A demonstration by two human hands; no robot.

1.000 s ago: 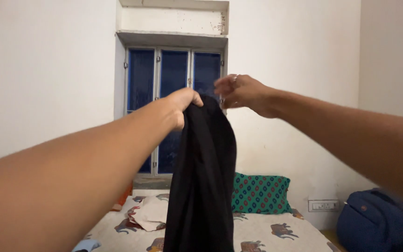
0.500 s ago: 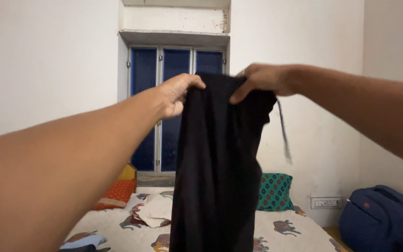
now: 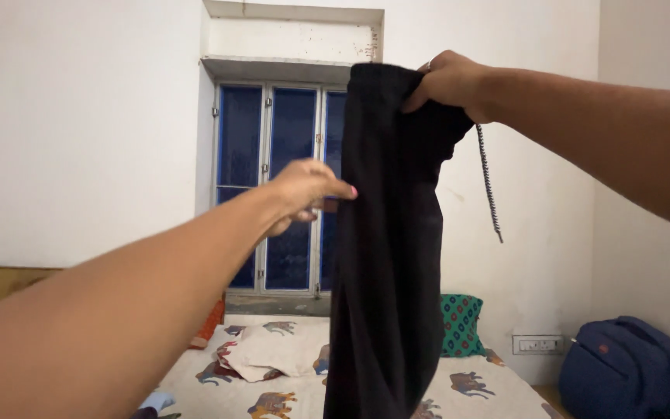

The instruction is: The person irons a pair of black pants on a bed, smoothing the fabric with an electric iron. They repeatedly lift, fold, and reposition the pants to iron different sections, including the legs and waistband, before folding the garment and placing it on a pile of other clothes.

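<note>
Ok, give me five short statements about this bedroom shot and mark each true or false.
1. The right hand holds the black garment by its top edge. True.
2. The left hand has its grip on the top edge too. False: it is lower, at the garment's side.
3. A drawstring dangles below the right hand. True.
4. The backpack is red. False: it is blue.
5. The green pillow lies on the floor. False: it is on the bed.
</note>
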